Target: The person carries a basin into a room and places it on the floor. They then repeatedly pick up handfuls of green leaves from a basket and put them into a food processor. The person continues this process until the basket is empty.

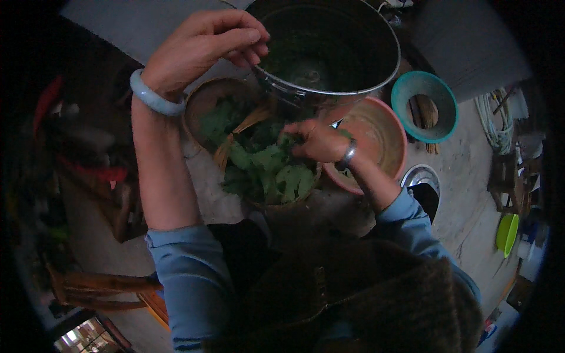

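My left hand (pixel 212 44), with a pale bangle at the wrist, is at the near left rim of a large, deep metal pot (pixel 326 93). Its fingers are curled, and whether they grip anything is hidden. Below the pot my right hand (pixel 320 143), wearing a silver-coloured bracelet, is blurred, with green leaf between thumb and fingers. Broad green leaves (pixel 265 163) are heaped under and beside it in a basket (pixel 282 204), with more in a round basket (pixel 190 110) behind. Dry yellowish leaf strips (pixel 247 125) lie across them. The pot's interior is dark, its contents unclear.
A pink basin (pixel 399 159) stands right of the leaves. Beyond it are a teal ring-shaped vessel (pixel 448 125) and a round metal lid or plate (pixel 417 172). Coiled hose (pixel 496 123) and a lime-green basin (pixel 507 234) lie far right. Wooden furniture (pixel 101 282) stands lower left.
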A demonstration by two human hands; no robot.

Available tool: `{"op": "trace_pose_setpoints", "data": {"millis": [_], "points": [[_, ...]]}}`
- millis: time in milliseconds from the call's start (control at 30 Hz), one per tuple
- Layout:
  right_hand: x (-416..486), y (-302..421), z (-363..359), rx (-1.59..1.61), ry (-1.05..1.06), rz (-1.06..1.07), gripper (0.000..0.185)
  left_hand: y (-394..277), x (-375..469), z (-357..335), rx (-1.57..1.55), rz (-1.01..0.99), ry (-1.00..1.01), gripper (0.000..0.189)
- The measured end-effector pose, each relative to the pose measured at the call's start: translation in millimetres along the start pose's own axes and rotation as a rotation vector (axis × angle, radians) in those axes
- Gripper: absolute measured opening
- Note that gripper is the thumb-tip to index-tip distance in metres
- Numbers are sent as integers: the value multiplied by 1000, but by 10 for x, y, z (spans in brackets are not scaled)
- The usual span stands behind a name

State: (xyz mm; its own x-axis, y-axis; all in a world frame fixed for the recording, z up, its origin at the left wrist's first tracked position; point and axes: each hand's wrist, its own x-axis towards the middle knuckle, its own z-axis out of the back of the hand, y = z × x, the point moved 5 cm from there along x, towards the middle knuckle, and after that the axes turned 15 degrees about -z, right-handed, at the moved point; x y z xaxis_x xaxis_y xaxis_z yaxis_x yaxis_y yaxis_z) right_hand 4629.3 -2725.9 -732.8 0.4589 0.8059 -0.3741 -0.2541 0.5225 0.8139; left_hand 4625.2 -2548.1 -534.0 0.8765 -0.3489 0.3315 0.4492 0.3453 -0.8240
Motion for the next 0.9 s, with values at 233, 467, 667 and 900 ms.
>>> {"op": "trace_pose_setpoints", "data": {"millis": [233,467,667,900], "points": [[-593,1004,637,336,55,205,31,-96,-74,-32,14,55,-21,37],[-934,1580,1381,604,-190,382,34,-387,-7,-111,-910,-150,-126,46],[-1047,1428,1917,661,-449,786,49,-39,147,-143,-448,-203,-364,39],[-804,1394,2174,438,-586,332,32,423,528,-139,-211,-234,-644,22]]}}
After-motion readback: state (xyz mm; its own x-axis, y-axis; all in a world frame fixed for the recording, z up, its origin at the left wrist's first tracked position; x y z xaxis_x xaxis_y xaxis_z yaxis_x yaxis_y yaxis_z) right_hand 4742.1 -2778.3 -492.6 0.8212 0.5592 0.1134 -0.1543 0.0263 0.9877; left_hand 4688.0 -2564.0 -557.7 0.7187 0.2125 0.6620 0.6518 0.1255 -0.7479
